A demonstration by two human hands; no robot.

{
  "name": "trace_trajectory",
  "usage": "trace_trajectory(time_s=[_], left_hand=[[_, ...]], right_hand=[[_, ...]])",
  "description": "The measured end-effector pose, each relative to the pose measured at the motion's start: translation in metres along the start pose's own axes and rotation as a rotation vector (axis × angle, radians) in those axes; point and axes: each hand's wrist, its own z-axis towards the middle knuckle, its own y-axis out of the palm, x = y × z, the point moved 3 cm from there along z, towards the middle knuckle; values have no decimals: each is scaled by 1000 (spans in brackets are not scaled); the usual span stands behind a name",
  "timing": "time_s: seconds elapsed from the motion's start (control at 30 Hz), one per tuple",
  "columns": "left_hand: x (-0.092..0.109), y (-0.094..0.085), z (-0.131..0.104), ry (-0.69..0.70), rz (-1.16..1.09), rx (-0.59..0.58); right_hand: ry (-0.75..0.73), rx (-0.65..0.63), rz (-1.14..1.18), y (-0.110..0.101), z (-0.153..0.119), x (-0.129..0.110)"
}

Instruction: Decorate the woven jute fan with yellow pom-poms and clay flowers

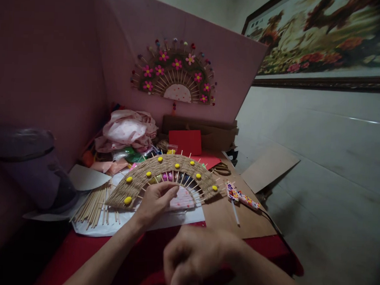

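Fan frame (168, 161), twine-wrapped, lies flat on bench (280, 247) before you. Left to right: loose sticks (92, 207) by its left end; yellow ovals (129, 179) spaced along band; your left hand (152, 199) over inner ribs, fingers bent, grip unclear; your right hand (194, 256) nearer you, blurred, curled, contents unclear; glue gun (248, 201). Step looks like decorating; next move likely calls for steadied frame, light placement.

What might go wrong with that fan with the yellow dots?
The left hand is over the fan and its thin sticks, so one might snap. The colourful glue gun lies near the fan's end; if hot, it might burn fingers. Its cord runs toward the table's edge, so a tug might pull it down.
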Motion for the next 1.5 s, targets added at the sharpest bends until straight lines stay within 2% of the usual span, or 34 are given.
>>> trace_trajectory(time_s=[0.03, 0.1, 0.17, 0.27, 0.33, 0.4, 0.47, 0.53, 0.63, 0.73, 0.93, 1.0, 1.17, 1.33, 1.43, 1.5], left_hand=[[0, 3, -1, -31, -61, -45], [1, 7, -3, -38, -87, -89], [3, 8, -4, -15, -48, -93], [4, 7, -4, -11, 6, -70], [3, 4, -3, -25, 43, -43], [2, 2, -2, -41, 86, -10], [0, -1, -2, -55, 121, 25], [-2, -3, -2, -68, 148, 52], [-2, -4, -2, -72, 179, 75], [-1, -3, -2, -71, 238, 74], [-5, -1, -2, -9, 379, 79], [-7, -1, -1, 26, 412, 88], [-7, -7, 2, 95, 505, 142], [-5, -30, 5, 24, 758, 399], [-5, -49, 7, -27, 835, 555], [-7, -59, 7, -65, 850, 648]], right_hand=[[-73, -62, -85, 15, 2, -2], [-209, -68, -391, 38, 8, 1], [-195, 8, -603, 51, 17, 11], [-153, 205, -668, 50, 25, 15], [-144, 325, -658, 40, 23, 9], [-124, 379, -654, 27, 16, -3], [-123, 333, -622, 17, 8, -16], [-135, 179, -602, 11, 2, -24], [-119, 43, -463, 4, 1, -29], [-143, 43, -262, 0, 9, -32], [-298, 188, -187, -5, 14, -40], [-339, 276, -162, -10, 17, -39], [-416, 489, -437, -24, 34, -28], [-441, 780, -729, -21, 55, -2], [-483, 897, -886, -10, 63, 13], [-500, 924, -967, -5, 65, 21]])
